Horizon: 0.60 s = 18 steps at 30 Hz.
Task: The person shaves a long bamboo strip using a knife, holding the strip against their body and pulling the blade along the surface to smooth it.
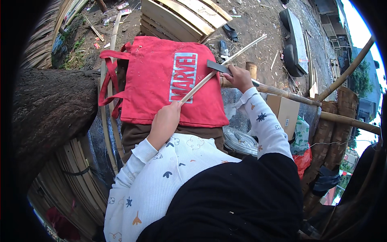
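Note:
A red cloth tote bag (147, 76) with a printed panel lies flat over my lap, its straps hanging off to the left. Above it runs a long pale split-bamboo strip (200, 84), slanting up to the far right. My left hand (166, 121) is closed around the strip's near end. Gripped in my right hand (241, 78) is a knife (219, 66) with a broad dark blade. The blade lies across the strip around its middle, near the bag's right edge. Part of the knife's handle is hidden by my fingers.
Beyond the bag stands a slatted wooden crate (171, 22), with dark sandals (224, 49) beside it. A thick trunk (56, 105) is at left, above bundled strips (76, 167). At right are a bamboo pole (288, 93), a cardboard box (285, 111) and plastic bags (301, 135).

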Available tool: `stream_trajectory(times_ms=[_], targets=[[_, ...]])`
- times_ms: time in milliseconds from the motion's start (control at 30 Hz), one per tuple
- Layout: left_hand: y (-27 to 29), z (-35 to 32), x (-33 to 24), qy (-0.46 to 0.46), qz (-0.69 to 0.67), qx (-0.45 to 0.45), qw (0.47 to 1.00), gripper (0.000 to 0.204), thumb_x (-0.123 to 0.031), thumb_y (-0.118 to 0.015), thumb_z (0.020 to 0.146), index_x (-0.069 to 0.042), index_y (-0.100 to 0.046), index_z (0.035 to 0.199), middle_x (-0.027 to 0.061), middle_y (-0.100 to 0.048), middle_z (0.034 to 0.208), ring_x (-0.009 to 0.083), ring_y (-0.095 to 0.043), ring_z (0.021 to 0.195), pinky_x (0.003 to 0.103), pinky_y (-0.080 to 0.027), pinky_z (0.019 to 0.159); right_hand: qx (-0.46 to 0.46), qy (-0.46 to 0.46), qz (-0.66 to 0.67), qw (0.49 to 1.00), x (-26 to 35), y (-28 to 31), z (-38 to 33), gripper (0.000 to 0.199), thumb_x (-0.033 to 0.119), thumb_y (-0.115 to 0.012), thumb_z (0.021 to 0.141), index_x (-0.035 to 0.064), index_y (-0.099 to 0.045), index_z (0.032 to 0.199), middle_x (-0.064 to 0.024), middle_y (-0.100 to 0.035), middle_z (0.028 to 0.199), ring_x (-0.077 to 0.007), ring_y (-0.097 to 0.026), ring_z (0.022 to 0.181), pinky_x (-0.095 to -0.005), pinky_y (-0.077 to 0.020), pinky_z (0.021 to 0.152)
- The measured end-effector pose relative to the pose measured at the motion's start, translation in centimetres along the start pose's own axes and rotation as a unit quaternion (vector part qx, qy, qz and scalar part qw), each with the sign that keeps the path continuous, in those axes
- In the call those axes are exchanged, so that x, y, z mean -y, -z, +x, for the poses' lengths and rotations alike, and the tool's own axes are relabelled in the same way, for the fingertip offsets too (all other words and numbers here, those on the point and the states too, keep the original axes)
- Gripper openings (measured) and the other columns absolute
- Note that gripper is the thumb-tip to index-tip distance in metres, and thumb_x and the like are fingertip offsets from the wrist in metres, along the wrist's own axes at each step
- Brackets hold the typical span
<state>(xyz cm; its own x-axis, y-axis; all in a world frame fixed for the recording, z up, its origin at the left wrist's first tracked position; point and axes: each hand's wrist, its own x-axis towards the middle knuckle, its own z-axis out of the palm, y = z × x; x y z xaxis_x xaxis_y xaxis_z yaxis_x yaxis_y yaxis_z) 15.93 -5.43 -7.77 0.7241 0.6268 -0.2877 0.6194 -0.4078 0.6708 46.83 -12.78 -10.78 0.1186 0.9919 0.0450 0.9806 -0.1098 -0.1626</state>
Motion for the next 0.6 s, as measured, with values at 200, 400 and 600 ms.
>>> stream_trajectory(times_ms=[200, 400, 600], targets=[[-0.4, 1.0, 1.7, 0.002, -0.121, 0.054, 0.991, 0.035, -0.025, -0.034, 0.093, 0.002, -0.053, 0.082, 0.0234, -0.054, 0.067, 0.0385, -0.056, 0.066, 0.047, -0.042, 0.058, -0.111, -0.453, -0.010, 0.884, -7.4, -0.8, -0.2, 0.059, 0.053, -0.034, 0.087, 0.0000, -0.056, 0.073, -0.0206, -0.059, 0.067, -0.0362, -0.059, 0.064, -0.0444, -0.0449, 0.057], [-0.5, 1.7, 2.9, 0.069, -0.265, 0.140, 0.951, 0.041, -0.029, -0.029, 0.094, -0.001, -0.049, 0.074, 0.0107, -0.048, 0.058, 0.0246, -0.047, 0.049, 0.036, -0.041, 0.051, -0.058, -0.484, 0.326, 0.810, 0.2, 1.3, -1.0, 0.065, 0.062, -0.033, 0.084, 0.0033, -0.045, 0.060, -0.0039, -0.042, 0.045, -0.0121, -0.042, 0.032, -0.0267, -0.0343, 0.031], [2.1, 2.0, 1.7, 0.176, -0.343, 0.220, 0.896, 0.038, -0.035, -0.031, 0.094, -0.008, -0.045, 0.070, -0.0016, -0.041, 0.055, 0.0077, -0.035, 0.042, 0.024, -0.031, 0.036, -0.134, -0.364, 0.431, 0.815, 5.9, 3.6, -1.4, 0.057, 0.058, -0.036, 0.086, 0.0046, -0.046, 0.067, 0.0000, -0.039, 0.046, -0.0085, -0.038, 0.034, -0.0222, -0.0303, 0.032]])
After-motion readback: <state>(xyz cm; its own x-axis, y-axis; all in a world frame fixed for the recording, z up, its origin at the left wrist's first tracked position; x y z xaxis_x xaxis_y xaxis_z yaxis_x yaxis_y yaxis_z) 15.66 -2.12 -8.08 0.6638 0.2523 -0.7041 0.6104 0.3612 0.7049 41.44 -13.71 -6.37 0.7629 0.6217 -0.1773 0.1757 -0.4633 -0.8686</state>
